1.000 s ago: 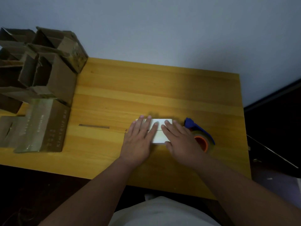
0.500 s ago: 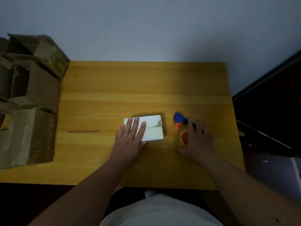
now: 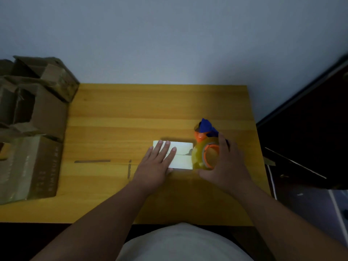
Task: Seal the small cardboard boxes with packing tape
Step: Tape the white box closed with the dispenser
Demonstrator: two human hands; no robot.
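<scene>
From the head camera I look down on a yellow wooden bench (image 3: 143, 113) set against a pale wall. Near its middle lies the small white box (image 3: 181, 155), flaps folded shut with the seam running left to right across its top. My left hand (image 3: 155, 166) lies flat on the box's left half — fingers (image 3: 165, 150) straight and together, pressing down, curled round nothing.

My right hand (image 3: 225, 162) grips the tape dispenser (image 3: 206, 147) just at the box's right end: thumb low on the near side, fingers wrapped over the far side of the roll. The roll is clear yellowish tape on an orange core, with a blue handle part sticking up toward the wall. The dispenser touches or overlaps the box's right edge; I cannot tell whether any tape has caught on the cardboard.

On the bench left of the box sit two dark strips (image 3: 92, 161) — one lying level, one short and upright near my left wrist. At the left edge stands a pile of brown cardboard cartons (image 3: 37, 113), several with open flaps, the nearest one shut and printed along its side.
</scene>
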